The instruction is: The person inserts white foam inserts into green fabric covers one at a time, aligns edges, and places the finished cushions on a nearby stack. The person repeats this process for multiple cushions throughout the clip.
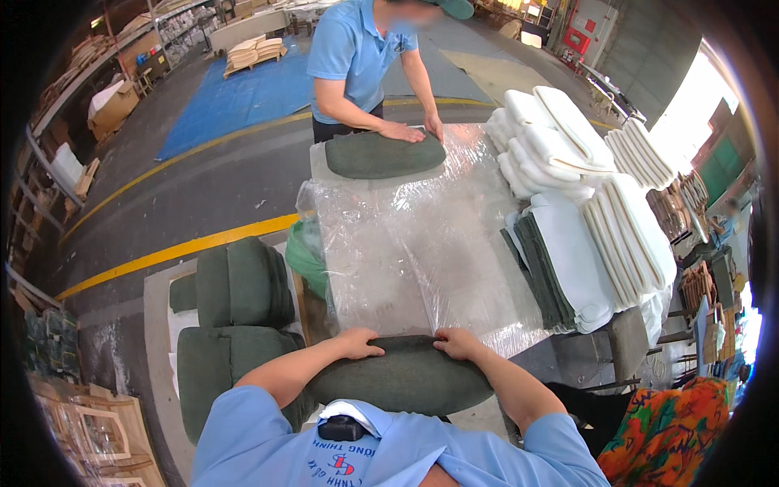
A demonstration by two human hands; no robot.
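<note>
A dark green fabric cushion (402, 377) lies against my body at the near edge of the plastic-covered table (398, 276). My left hand (357, 343) grips its far edge near the left end, thumb on the near side. Toward the right end of that same edge, my right hand (457, 343) is closed on the fabric in a similar hold. Between the two hands the edge forms a slightly folded strip. Across the table a co-worker in a blue shirt presses both hands on a second green cushion (381, 156).
Several finished-looking green cushions (239, 284) are stacked at my left beside a green plastic bag (307, 256). White padding (544, 138) is piled at the table's right, with green fabric pieces (544, 272) nearer. A person in bright patterned clothing (673, 422) is close at my right.
</note>
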